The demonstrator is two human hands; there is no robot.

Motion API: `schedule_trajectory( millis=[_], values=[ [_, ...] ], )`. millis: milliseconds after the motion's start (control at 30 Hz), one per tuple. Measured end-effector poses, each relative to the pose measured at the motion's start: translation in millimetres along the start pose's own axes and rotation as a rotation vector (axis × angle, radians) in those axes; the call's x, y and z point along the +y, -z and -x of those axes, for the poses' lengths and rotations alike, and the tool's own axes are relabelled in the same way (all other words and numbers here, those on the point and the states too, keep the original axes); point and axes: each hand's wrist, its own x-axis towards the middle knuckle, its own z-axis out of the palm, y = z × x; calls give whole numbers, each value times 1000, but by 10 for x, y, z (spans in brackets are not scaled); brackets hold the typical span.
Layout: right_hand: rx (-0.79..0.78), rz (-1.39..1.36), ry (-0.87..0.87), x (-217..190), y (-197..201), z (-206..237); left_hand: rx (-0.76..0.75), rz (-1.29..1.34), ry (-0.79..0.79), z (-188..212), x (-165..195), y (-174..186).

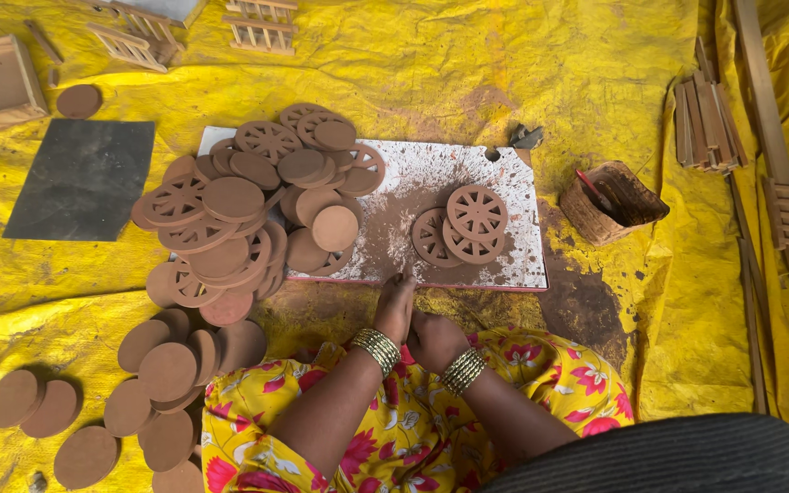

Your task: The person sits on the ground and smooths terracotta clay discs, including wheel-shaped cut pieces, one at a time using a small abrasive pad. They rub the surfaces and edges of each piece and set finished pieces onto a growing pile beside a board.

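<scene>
Yellow sheeting (522, 64) covers the floor; both hands, left (396, 306) and right (433, 340), are pressed together at the board's (513, 183) near edge. Nothing visible is held, so a pause between wheels (466, 226) is judged; another disc (233, 197) would be needed next.

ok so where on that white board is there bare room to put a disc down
The middle of the white board is bare, between the big disc pile and the three spoked wheels, just beyond both hands. The right strip towards the basket is free too. The left end is crowded.
</scene>
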Motion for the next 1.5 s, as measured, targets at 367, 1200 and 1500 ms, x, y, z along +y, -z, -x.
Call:
schedule_trajectory(
  millis=[367,1200,1500],
  values=[
    [-31,-118,180,-221,171,175,14,230,-118,-189,49,139],
    [71,-79,-83,16,203,11,-112,113,-124,-56,-111,-102],
    [-225,25,13,-23,-46,39,-19,112,-119,-106,0,-11]
  ],
)
